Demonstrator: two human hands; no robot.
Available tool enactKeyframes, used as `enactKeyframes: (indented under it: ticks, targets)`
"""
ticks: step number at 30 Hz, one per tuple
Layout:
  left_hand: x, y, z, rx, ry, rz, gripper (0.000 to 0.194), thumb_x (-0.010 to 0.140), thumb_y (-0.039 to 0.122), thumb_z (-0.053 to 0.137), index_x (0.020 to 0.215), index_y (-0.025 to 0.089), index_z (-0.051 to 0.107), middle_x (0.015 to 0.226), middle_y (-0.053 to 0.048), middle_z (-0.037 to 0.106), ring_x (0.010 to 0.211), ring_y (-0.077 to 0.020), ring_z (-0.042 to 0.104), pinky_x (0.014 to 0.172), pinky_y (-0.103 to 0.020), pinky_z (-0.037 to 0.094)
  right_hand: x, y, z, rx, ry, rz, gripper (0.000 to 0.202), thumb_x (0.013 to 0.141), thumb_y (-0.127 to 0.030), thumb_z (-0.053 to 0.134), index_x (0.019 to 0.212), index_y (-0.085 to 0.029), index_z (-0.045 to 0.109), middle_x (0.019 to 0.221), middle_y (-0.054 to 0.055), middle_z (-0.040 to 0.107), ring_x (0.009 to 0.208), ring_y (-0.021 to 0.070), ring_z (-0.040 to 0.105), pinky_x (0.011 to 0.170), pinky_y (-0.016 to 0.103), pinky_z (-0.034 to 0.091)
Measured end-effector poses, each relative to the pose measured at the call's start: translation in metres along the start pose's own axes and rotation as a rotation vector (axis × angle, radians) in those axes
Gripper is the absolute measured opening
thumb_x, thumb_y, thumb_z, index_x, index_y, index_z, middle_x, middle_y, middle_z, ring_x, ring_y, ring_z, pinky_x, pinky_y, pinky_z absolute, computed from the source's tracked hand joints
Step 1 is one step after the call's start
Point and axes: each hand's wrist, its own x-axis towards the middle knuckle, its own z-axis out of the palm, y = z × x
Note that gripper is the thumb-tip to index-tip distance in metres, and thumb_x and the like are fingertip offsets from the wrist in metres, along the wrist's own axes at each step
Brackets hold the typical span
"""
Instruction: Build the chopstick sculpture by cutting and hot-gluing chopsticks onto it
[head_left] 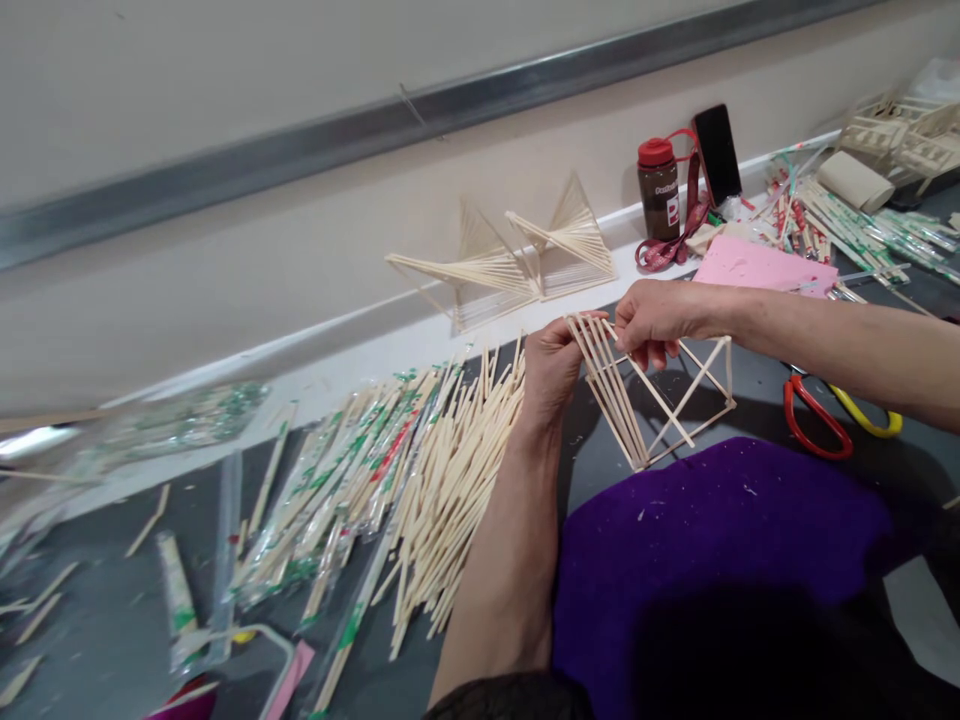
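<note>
My left hand [556,362] is closed around the upper left corner of a small open frame [613,400] built from thin wooden sticks. Several sticks run side by side down the frame's left face and meet near its bottom corner. With its fingers pinched together, my right hand [654,318] holds the upper end of a single wooden stick [654,390], which slants down to the right across the frame. The right fingertips are partly hidden behind the hand. Left of my left forearm lies a heap of loose wooden sticks [450,490].
Two finished-looking stick models [495,270] stand against the wall. A red-capped bottle [660,195] and a phone [716,155] are behind my right hand. Scissors [814,420] lie beneath the right forearm, and wrapped chopsticks [337,470] cover the table's left side. A pink sheet [757,265] lies farther back.
</note>
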Motion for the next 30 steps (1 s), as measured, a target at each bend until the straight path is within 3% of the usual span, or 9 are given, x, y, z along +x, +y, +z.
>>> enactKeyframes:
  ticks: [11, 22, 30]
  targets:
    - [-0.0004, 0.0041, 0.0005, -0.042, -0.003, -0.023, 0.009, 0.068, 0.024, 0.077, 0.077, 0.023, 0.079, 0.075, -0.001, 0.074, 0.073, -0.0162, 0.068, 0.068, -0.029, 0.052, -0.0020, 0.0013, 0.0000, -0.004, 0.020, -0.042, 0.027, 0.081, -0.002, 0.056, 0.059, -0.016, 0.051, 0.046, -0.003, 0.061, 0.034, 0.0076, 0.051, 0.035, 0.018, 0.034]
    - [0.0002, 0.0013, -0.0016, 0.010, -0.016, -0.014, 0.007, 0.070, 0.026, 0.077, 0.076, 0.025, 0.079, 0.074, -0.001, 0.074, 0.066, -0.0144, 0.064, 0.067, -0.030, 0.053, -0.0012, 0.0005, -0.0002, -0.037, 0.020, -0.027, 0.024, 0.080, -0.004, 0.059, 0.060, -0.015, 0.053, 0.049, -0.002, 0.064, 0.037, 0.0077, 0.054, 0.037, 0.018, 0.036]
    - [0.0006, -0.0018, -0.0028, -0.011, -0.018, -0.007, 0.008, 0.070, 0.019, 0.075, 0.073, 0.025, 0.077, 0.075, -0.001, 0.073, 0.073, -0.0160, 0.068, 0.066, -0.029, 0.052, -0.0033, -0.0002, -0.0002, -0.028, 0.014, -0.038, 0.022, 0.081, -0.007, 0.059, 0.060, -0.015, 0.054, 0.050, 0.000, 0.065, 0.036, 0.0078, 0.055, 0.035, 0.017, 0.035]
